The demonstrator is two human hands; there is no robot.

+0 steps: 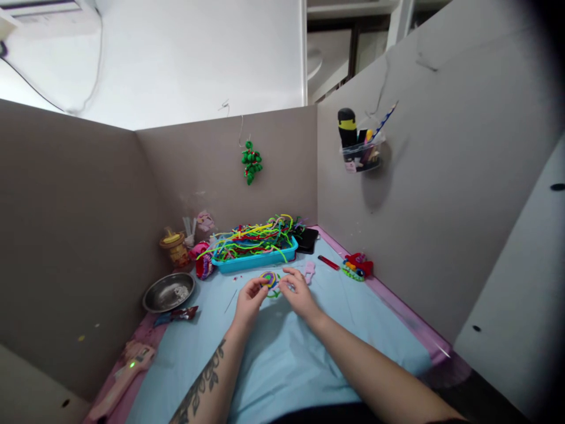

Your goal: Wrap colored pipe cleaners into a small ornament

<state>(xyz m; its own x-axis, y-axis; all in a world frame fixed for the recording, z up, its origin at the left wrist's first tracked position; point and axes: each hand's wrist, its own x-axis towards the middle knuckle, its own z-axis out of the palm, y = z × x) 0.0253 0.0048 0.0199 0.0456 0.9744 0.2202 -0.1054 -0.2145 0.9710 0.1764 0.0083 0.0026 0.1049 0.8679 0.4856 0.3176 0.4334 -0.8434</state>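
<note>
A small coiled disc of coloured pipe cleaners [269,279], blue, yellow, purple and green, lies on the light blue cloth [282,353] in front of me. My left hand [249,300] pinches its left edge with fingers closed. My right hand [299,292] rests against its right side, fingers curled on it. Just behind stands a blue tray [256,259] heaped with loose pipe cleaners in many colours.
A metal bowl [168,291] sits at the left, a glue gun [126,377] near the left front edge. A pink cut-out [309,271], a red stick [328,262] and a red toy [358,266] lie at the right. Grey cardboard walls enclose the desk; a wall cup [362,154] holds tools.
</note>
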